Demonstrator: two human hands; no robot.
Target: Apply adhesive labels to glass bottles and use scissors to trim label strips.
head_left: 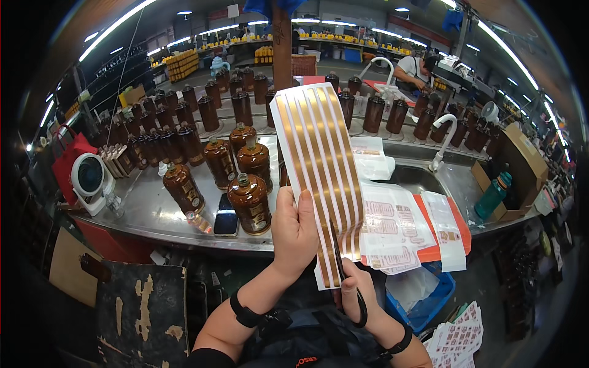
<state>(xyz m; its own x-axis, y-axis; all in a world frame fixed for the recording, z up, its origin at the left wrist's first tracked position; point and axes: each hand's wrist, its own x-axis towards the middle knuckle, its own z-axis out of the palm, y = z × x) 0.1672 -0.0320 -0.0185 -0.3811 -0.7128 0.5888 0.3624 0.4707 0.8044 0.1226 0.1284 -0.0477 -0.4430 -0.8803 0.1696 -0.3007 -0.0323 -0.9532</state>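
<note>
A white sheet with long gold stripes (316, 141) stands upright in front of me over the bench edge. My left hand (293, 230) grips its left edge, thumb on the front and fingers behind. Dark-handled scissors (337, 254) are in my right hand (358, 291), which is closed round their loops. Their blades run up between two stripes from the sheet's lower end, where the right part bends away from the left strip. Left of the sheet stand several brown glass bottles (250, 199), and a dark phone (226, 221) lies beside them.
Printed label sheets (392, 221) and a red sheet (457, 224) lie on the metal bench to the right, near a sink (417, 178) with a white tap (446, 138). Below sits a blue bin (438, 300). A green bottle (494, 195) stands by a cardboard box (524, 159). Another person (411, 70) works farther off.
</note>
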